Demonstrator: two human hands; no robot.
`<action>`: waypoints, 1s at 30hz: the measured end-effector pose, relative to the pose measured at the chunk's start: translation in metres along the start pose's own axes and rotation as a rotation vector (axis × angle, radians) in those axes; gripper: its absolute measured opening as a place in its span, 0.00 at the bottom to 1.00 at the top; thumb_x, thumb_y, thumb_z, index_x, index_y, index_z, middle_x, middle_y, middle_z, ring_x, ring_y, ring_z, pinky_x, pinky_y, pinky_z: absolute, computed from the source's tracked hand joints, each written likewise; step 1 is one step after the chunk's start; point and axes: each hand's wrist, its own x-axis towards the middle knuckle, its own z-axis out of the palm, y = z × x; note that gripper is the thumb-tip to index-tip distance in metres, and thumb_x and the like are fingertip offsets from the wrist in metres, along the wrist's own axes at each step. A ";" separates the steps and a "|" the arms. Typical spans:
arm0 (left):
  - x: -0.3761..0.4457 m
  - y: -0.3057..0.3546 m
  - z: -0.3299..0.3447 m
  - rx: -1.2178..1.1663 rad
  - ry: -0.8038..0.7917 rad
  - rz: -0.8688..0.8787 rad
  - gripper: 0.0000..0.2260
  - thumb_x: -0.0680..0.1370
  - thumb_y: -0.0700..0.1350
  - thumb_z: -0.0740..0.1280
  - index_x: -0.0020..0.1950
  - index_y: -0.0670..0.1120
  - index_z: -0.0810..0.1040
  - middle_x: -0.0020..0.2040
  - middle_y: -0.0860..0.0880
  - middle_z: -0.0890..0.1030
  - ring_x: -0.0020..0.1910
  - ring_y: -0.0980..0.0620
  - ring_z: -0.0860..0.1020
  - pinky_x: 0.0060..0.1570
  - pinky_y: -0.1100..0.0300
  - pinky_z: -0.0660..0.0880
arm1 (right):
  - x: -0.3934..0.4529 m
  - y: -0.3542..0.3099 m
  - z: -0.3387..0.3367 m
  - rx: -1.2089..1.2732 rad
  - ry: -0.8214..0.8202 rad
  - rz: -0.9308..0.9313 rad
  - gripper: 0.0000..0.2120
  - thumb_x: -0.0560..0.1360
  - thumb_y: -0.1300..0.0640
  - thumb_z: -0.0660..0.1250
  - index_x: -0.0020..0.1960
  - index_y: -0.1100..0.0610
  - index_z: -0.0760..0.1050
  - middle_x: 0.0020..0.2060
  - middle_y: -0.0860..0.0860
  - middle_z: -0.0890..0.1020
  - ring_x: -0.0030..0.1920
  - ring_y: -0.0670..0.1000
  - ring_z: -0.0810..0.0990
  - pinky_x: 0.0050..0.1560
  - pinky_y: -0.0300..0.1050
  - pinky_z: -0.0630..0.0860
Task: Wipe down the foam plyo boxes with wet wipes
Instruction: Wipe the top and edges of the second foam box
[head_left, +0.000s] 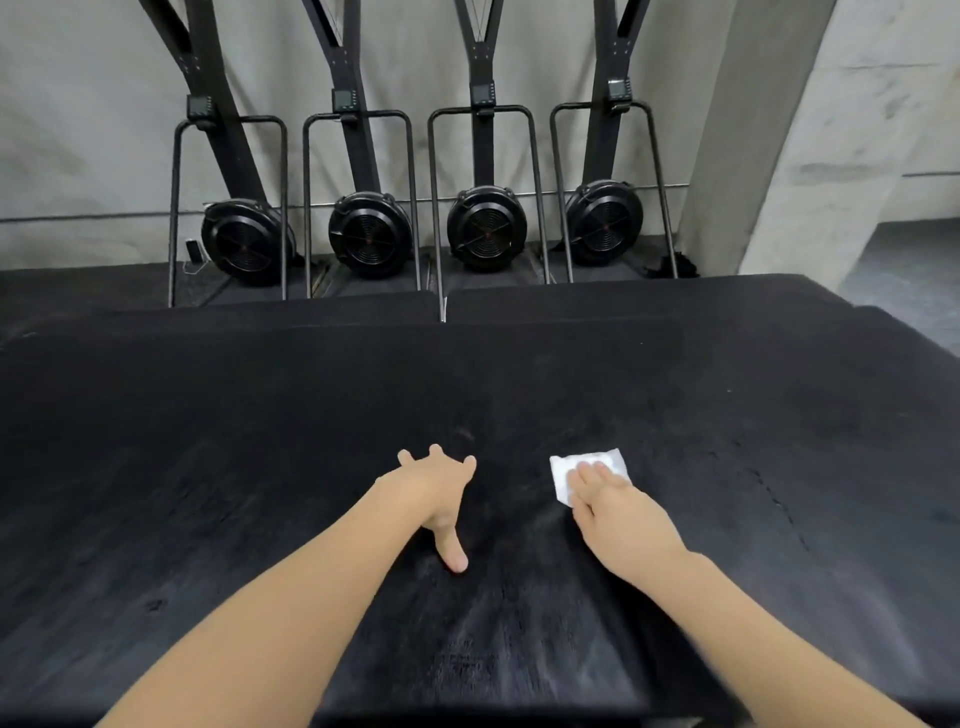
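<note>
A wide black foam plyo box (208, 467) fills the lower half of the head view, its top scuffed and streaked. A white wet wipe (582, 465) lies flat on the top, right of centre. My right hand (608, 499) presses on the wipe with straight fingers. To its left my left hand (439, 491) rests on the bare box top with fingers spread and thumb stretched back toward me. More black foam boxes (649, 296) stand behind the near one.
Several black ski-type exercise machines with round fan housings (485, 228) stand in a row against the grey concrete wall behind the boxes. A concrete pillar (753, 156) rises at the right, with grey floor (914, 280) beside it.
</note>
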 end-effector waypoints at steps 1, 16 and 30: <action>0.002 0.001 0.002 -0.003 -0.001 -0.002 0.66 0.62 0.61 0.82 0.81 0.55 0.35 0.81 0.40 0.45 0.77 0.24 0.46 0.69 0.31 0.65 | -0.003 -0.013 -0.003 0.060 0.014 -0.005 0.10 0.80 0.56 0.62 0.60 0.55 0.76 0.56 0.48 0.75 0.58 0.50 0.75 0.48 0.38 0.78; 0.008 0.001 0.015 -0.096 0.121 0.003 0.61 0.56 0.62 0.84 0.81 0.50 0.55 0.71 0.44 0.67 0.74 0.29 0.60 0.68 0.32 0.67 | -0.061 -0.005 -0.026 0.184 0.062 0.109 0.10 0.83 0.55 0.57 0.62 0.50 0.72 0.47 0.43 0.71 0.31 0.45 0.72 0.35 0.40 0.63; 0.007 -0.006 0.026 -0.116 0.185 0.017 0.53 0.60 0.62 0.83 0.78 0.47 0.64 0.67 0.45 0.74 0.70 0.38 0.68 0.64 0.37 0.74 | -0.140 -0.063 -0.030 0.308 0.000 -0.065 0.20 0.78 0.55 0.69 0.69 0.50 0.75 0.68 0.44 0.77 0.70 0.44 0.73 0.70 0.27 0.55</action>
